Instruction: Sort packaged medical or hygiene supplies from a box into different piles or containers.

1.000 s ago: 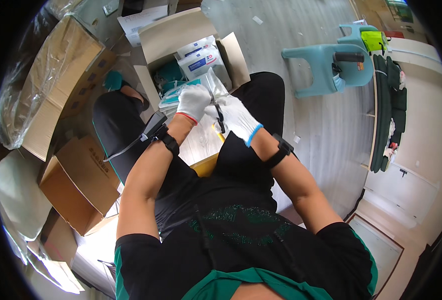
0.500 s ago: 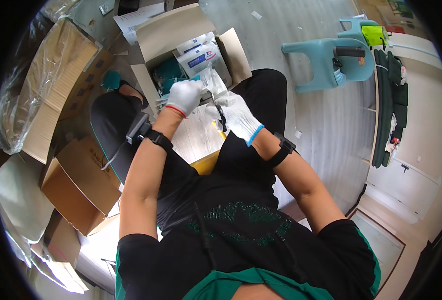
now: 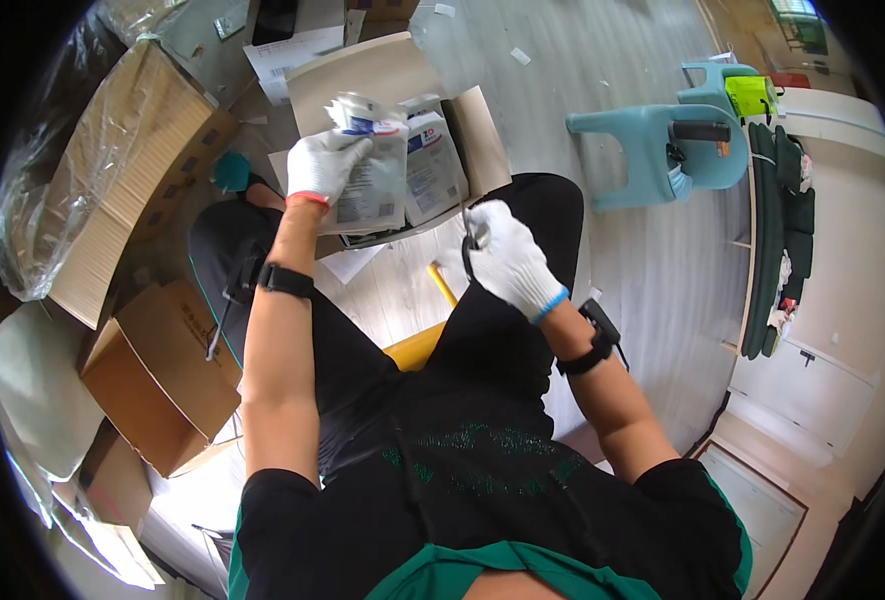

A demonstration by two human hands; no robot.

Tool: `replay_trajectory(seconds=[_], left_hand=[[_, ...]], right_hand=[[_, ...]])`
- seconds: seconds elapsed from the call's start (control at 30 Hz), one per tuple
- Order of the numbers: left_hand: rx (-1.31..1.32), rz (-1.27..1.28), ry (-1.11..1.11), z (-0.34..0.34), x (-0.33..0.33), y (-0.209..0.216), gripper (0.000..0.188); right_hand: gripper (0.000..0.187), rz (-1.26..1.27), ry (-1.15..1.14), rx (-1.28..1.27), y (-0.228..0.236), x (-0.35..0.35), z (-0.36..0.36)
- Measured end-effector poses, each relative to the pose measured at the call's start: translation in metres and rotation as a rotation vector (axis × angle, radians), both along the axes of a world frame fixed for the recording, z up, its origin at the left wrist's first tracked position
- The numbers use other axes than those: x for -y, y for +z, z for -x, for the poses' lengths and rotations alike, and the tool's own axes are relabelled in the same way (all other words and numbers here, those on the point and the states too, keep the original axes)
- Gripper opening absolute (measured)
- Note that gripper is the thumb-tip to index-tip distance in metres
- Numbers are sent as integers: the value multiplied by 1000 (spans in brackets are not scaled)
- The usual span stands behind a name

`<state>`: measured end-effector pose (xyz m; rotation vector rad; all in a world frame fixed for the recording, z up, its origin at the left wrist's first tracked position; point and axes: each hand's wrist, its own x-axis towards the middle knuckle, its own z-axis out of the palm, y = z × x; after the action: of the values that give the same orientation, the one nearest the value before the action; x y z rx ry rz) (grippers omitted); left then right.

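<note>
My left hand (image 3: 324, 168), in a white knit glove with a red cuff, grips a printed white-and-clear plastic packet (image 3: 374, 190) over an open cardboard box (image 3: 367, 75). The packet's upper end is crumpled, and its lower part hangs over the near side of the box. Another white packet (image 3: 434, 165) stands in the box just right of it. Closed around black-handled scissors (image 3: 468, 258), my right hand (image 3: 507, 250) wears a white glove with a blue cuff. The narrow blades point away from me, near the box's right corner.
A yellow stool edge (image 3: 417, 347) shows between my legs. Blue-green plastic stools (image 3: 617, 122) stand to the right. On the left are a plastic-wrapped carton (image 3: 127, 165) and an open brown box (image 3: 162, 370). Paper scraps (image 3: 520, 56) lie on the floor.
My hands have moved apart. The left went leftward and lifted the packet into fuller view; the right drew back to the right with the scissors.
</note>
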<state>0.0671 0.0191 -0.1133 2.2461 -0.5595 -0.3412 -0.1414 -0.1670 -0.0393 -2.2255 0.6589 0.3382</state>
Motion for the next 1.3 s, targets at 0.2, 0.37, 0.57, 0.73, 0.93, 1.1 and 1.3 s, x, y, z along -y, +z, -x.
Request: replay_trajectory(seconds=[0.2, 0.37, 0.57, 0.73, 0.93, 1.1, 1.3], left_hand=[[-460, 306, 240, 14, -24, 31, 30], [-481, 332, 209, 36, -28, 25, 27], [-507, 351, 203, 35, -26, 21, 27], [-474, 252, 180, 35, -26, 19, 29], [-457, 222, 158, 35, -23, 22, 29], [-435, 211, 154, 35, -23, 16, 28], [-462, 203, 131, 37, -21, 14, 28]], right_hand=[[53, 530, 102, -432, -49, -7, -87], [50, 579, 344, -494, -86, 6, -108], [55, 489, 252, -588, -76, -8, -111], [49, 498, 225, -485, -64, -2, -102], [32, 572, 423, -368, -59, 19, -91], [28, 560, 621, -343, -60, 26, -80], [36, 478, 724, -503, -46, 25, -89]])
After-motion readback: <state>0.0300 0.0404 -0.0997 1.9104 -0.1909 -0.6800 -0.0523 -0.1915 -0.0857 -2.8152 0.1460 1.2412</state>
